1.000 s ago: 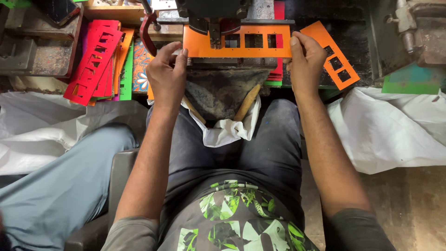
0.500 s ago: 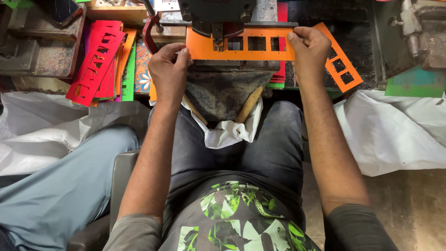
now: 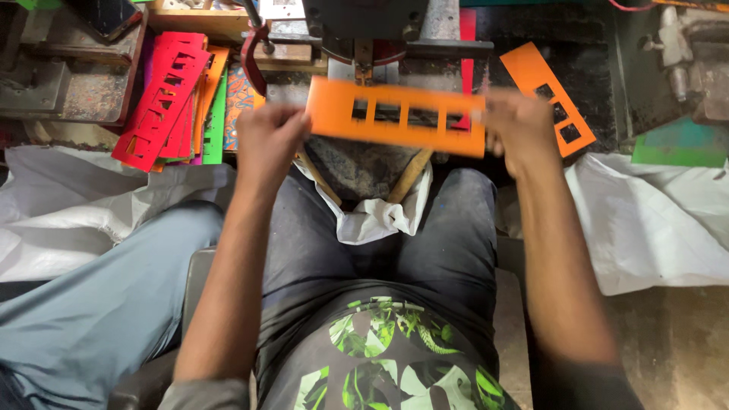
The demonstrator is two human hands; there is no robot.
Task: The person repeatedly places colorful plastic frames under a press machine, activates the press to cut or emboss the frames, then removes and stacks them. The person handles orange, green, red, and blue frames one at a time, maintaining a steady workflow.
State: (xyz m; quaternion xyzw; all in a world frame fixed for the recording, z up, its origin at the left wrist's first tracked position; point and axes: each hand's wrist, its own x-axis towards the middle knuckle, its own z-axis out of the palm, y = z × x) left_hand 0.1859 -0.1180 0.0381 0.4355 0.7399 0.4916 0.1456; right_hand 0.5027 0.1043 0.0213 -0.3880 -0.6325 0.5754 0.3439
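I hold an orange card strip (image 3: pixel 399 118) with several square holes cut in a row, one end in each hand. My left hand (image 3: pixel 267 144) pinches its left end and my right hand (image 3: pixel 520 129) grips its right end. The strip hangs slightly tilted just in front of the dark punching press (image 3: pixel 364 23), above a worn grey cloth pouch (image 3: pixel 364 163) between my knees. Both hands are motion-blurred.
A pile of punched red, orange and green card strips (image 3: pixel 171 99) lies to the left. Another punched orange strip (image 3: pixel 550 95) rests at the right on the dark bench. White sacks (image 3: pixel 653 220) lie on both sides. A person's leg in blue trousers (image 3: pixel 91 311) is at lower left.
The strip has come out from under the press toward me, held in both hands, and now shows more holes and tilts down to the right.
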